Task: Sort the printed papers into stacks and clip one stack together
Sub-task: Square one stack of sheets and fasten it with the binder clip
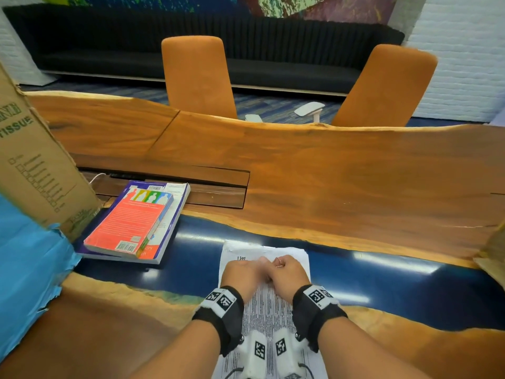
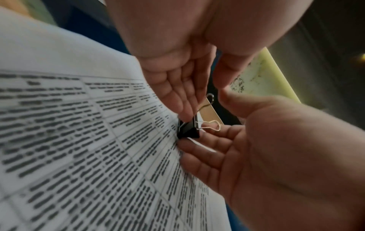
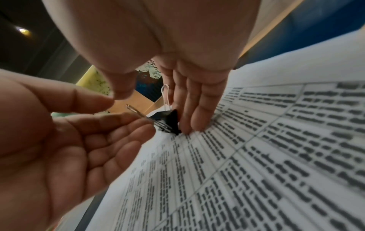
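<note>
A stack of printed papers (image 1: 246, 251) lies on the blue strip of the table, right in front of me. A black binder clip (image 2: 188, 129) sits clamped on its far edge, its wire handles spread. My left hand (image 1: 243, 272) has straight fingers (image 2: 183, 100) touching the top of the clip, thumb held apart. The straight fingers (image 3: 195, 109) of my right hand (image 1: 287, 270) press the paper (image 3: 276, 156) beside the clip (image 3: 171, 121). One wire handle (image 1: 278, 262) stands up by the right index finger. The other lies across loosely bent fingers, and no thumb closes on it.
Two stacked books (image 1: 131, 222) lie to the left, next to a tall cardboard box (image 1: 35, 165) with blue wrap (image 1: 27, 255). The wooden table (image 1: 328, 173) has a recessed slot (image 1: 216, 187). Two orange chairs (image 1: 196, 77) stand behind it. More cardboard (image 1: 492, 255) shows at the right edge.
</note>
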{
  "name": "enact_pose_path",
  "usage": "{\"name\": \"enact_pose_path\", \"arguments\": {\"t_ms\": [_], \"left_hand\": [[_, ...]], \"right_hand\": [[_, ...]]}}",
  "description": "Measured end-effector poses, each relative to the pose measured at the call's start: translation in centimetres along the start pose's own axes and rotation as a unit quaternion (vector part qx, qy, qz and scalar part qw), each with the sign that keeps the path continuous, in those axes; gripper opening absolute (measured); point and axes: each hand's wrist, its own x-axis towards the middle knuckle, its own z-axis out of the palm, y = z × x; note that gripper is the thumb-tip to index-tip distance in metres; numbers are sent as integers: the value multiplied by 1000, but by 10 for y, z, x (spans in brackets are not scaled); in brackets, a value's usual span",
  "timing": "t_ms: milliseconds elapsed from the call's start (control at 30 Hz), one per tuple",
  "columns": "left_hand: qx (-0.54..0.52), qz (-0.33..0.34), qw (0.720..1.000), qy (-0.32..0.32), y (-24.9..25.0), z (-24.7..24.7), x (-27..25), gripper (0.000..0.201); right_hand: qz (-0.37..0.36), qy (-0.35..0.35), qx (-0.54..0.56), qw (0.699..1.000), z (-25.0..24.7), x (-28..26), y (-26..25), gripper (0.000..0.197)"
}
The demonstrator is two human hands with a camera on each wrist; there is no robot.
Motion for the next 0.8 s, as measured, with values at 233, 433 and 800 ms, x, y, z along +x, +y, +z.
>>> {"name": "enact_pose_path", "arguments": {"t_ms": [233, 433, 800], "left_hand": [[296, 97, 950, -1, 16, -1, 27, 20], [643, 90, 759, -51, 33, -2, 76, 53], [638, 35, 764, -94, 47, -7, 87, 22]], "right_hand": [[54, -63, 48, 995, -4, 23, 8, 58], [122, -77, 88, 986, -9, 31, 7, 36], [125, -87, 167, 974, -13, 28, 12, 55]]}}
